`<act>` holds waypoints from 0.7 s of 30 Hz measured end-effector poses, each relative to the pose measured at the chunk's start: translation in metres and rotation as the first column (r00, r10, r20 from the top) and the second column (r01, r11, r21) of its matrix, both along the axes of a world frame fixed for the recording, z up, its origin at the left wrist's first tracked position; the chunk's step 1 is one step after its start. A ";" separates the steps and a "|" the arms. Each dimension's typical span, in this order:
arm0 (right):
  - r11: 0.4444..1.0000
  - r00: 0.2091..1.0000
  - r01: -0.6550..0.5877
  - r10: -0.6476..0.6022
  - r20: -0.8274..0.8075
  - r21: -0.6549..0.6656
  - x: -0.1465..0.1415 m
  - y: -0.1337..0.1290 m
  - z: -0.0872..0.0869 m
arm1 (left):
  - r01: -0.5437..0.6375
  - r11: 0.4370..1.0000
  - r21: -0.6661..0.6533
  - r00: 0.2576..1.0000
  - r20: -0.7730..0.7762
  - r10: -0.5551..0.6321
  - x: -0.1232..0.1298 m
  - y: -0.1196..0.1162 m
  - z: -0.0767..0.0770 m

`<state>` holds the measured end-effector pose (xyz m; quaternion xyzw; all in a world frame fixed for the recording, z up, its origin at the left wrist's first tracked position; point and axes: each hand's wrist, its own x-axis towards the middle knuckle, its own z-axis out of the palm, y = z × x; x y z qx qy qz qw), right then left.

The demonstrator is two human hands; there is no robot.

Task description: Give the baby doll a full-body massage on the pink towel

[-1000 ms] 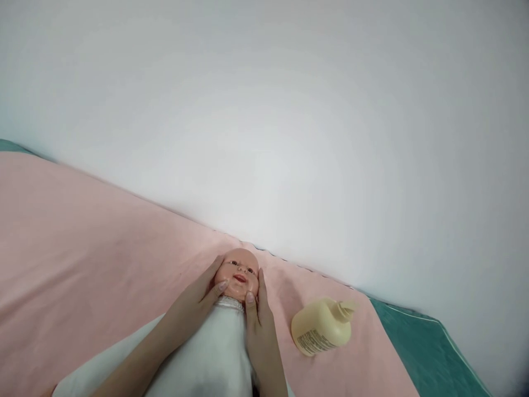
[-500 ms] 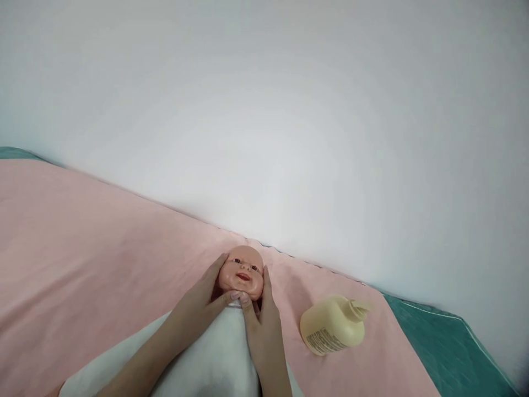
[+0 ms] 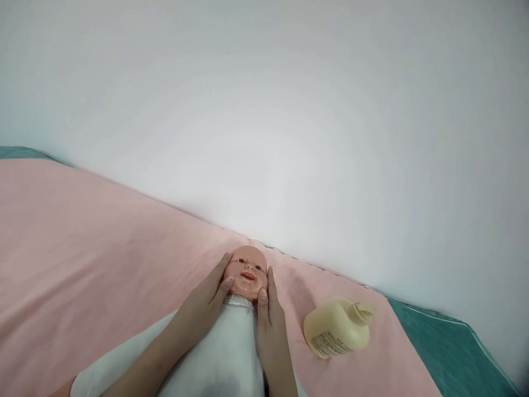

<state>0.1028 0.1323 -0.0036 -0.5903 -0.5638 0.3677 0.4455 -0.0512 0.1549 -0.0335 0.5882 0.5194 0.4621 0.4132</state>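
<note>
A baby doll [image 3: 246,271] lies on its back with its head toward the wall, dressed in a white garment [image 3: 219,342]. My left hand [image 3: 206,298] cups one side of the doll's head, thumb pressed on the cheek near the mouth. On the opposite side my right hand [image 3: 270,314] cups the head too, its thumb on the other cheek beside the chin. The garment's neckline shows between my wrists. Both hands hold the head between them; the back of the head is hidden.
A pale yellow pump bottle [image 3: 336,328] stands on the pink sheet [image 3: 103,237], right of my right hand. Green cloth [image 3: 446,342] shows at the right edge. A white wall [image 3: 264,110] rises directly behind the doll's head.
My thumbs have parted from where they met under the doll's chin and slid outward and up onto its cheeks. The whole scene sits slightly farther right in view.
</note>
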 end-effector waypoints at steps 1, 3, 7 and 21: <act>1.000 1.000 -0.007 0.007 -0.010 0.009 0.000 0.000 0.000 | -0.004 1.000 -0.020 1.000 0.025 0.004 0.000 -0.001 0.004; 1.000 1.000 -0.012 0.013 -0.022 0.018 0.001 0.000 0.000 | -0.017 0.997 -0.073 0.997 0.071 0.022 0.000 -0.002 0.013; 1.000 1.000 0.011 -0.011 -0.012 -0.023 0.001 -0.001 0.004 | -0.030 0.992 -0.119 0.998 0.058 0.037 0.000 -0.006 0.025; 0.999 0.999 0.042 -0.042 0.028 0.001 -0.007 -0.004 0.009 | -0.046 0.999 -0.006 0.998 -0.046 0.046 0.002 0.003 -0.008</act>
